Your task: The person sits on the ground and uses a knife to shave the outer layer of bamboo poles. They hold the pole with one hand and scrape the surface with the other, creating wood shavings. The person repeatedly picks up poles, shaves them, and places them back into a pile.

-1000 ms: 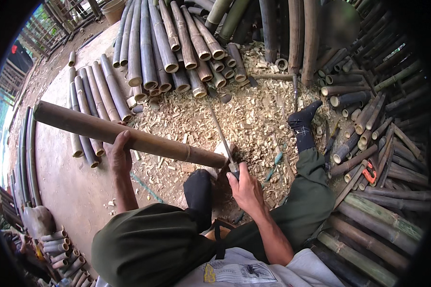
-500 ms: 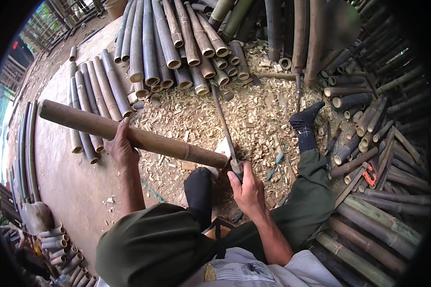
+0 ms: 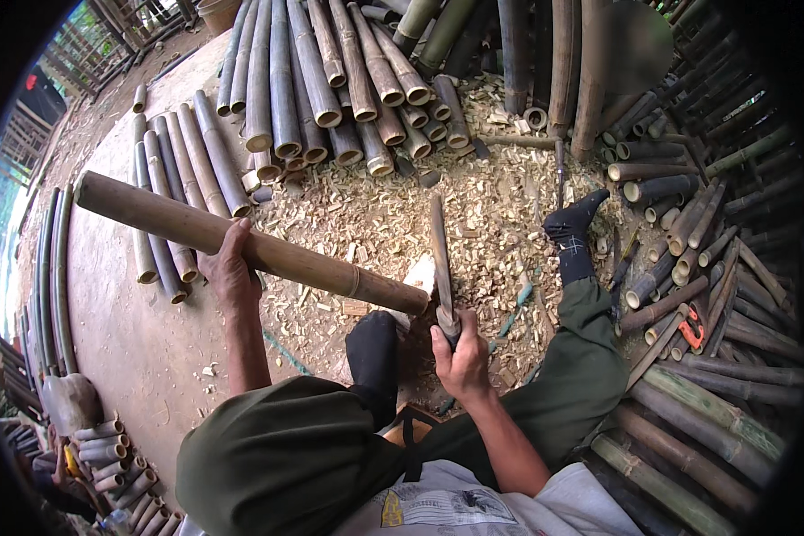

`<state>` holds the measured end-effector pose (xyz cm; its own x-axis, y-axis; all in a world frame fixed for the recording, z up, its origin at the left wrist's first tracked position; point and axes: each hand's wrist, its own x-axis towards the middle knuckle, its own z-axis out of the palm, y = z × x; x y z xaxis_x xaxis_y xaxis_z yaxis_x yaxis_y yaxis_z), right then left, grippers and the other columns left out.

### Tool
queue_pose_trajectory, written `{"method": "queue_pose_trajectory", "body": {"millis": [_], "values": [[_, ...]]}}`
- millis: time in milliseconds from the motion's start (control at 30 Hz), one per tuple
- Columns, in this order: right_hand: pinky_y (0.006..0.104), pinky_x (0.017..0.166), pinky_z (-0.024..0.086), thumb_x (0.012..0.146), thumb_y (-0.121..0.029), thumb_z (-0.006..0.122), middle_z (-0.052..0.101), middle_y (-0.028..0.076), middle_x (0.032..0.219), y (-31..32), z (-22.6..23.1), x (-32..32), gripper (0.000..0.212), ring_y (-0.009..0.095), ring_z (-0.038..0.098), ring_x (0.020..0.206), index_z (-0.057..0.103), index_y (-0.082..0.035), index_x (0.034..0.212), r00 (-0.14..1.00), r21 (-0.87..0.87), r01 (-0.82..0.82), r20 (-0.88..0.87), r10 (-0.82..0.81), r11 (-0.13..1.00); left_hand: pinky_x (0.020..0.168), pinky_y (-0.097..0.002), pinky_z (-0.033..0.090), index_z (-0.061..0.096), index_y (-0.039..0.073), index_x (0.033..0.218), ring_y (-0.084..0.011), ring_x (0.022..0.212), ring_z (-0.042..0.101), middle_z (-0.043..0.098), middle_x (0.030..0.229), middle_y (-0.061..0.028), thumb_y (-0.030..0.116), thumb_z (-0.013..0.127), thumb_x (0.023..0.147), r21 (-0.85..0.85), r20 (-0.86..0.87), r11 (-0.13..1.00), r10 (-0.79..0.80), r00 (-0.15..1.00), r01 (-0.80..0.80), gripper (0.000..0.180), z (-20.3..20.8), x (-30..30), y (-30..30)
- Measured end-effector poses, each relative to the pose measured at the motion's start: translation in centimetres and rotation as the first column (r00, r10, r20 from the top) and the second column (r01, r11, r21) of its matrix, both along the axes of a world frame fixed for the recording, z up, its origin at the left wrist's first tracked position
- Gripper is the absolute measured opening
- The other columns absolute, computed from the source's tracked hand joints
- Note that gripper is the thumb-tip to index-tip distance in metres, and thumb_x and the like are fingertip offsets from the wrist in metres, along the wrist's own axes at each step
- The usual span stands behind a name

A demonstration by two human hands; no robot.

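My left hand (image 3: 230, 263) is wrapped round the middle of a long brown bamboo tube (image 3: 317, 271), which slants from the far left down to the right. The tube's right end meets or lies just over a pale, chipped wooden block (image 3: 422, 272); exactly how it rests there is hidden. Close to that end, my right hand (image 3: 464, 364) is closed on the dark handle of a machete (image 3: 439, 243). Its long, narrow blade points away from me, beside the tube's end and apart from it. My left foot in a black sock (image 3: 372, 357) is just below the tube.
Wood chips (image 3: 482, 255) cover the ground ahead. Stacked bamboo tubes (image 3: 304, 89) lie at the back, with another row (image 3: 183, 165) at left. More bamboo pieces (image 3: 688, 223) and an orange-handled saw (image 3: 690, 329) are at right. A person (image 3: 58, 478) shows at lower left.
The machete has swung in my right hand: its blade, earlier slanting to the far left, now points more straight ahead and looks shorter. The bamboo tube and my left hand have barely shifted.
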<state>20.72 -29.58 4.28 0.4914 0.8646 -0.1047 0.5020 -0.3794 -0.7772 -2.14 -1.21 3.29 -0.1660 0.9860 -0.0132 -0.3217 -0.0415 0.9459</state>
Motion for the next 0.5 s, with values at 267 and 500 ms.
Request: {"method": "queue_pose_trajectory", "body": {"millis": [267, 500], "values": [[0.0569, 0.077, 0.052, 0.102, -0.032, 0.062, 0.069, 0.03, 0.093, -0.1, -0.9, 1.5, 0.036, 0.052, 0.068, 0.091, 0.054, 0.001, 0.114, 1.0, -0.285, -0.015, 0.018, 0.021, 0.958, 0.082, -0.032, 0.056, 0.061, -0.006, 0.116, -0.0189, 0.087, 0.068, 0.068, 0.101, -0.0102, 0.006, 0.085, 0.083, 0.029, 0.057, 0.991, -0.133, 0.989, 0.131, 0.042, -0.3, -1.3, -0.2], [0.0546, 0.072, 0.055, 0.102, -0.032, 0.063, 0.071, 0.027, 0.089, -2.6, -8.3, 1.5, 0.035, 0.048, 0.071, 0.085, 0.053, -0.001, 0.116, 0.995, -0.223, 0.052, 0.098, -0.031, 0.973, 0.093, -0.0368, 0.054, 0.056, -0.003, 0.123, -0.0205, 0.097, 0.066, 0.065, 0.106, -0.0108, 0.008, 0.086, 0.082, 0.03, 0.063, 0.98, -0.196, 0.979, 0.194, 0.052, 0.3, -0.4, -1.0]]}}
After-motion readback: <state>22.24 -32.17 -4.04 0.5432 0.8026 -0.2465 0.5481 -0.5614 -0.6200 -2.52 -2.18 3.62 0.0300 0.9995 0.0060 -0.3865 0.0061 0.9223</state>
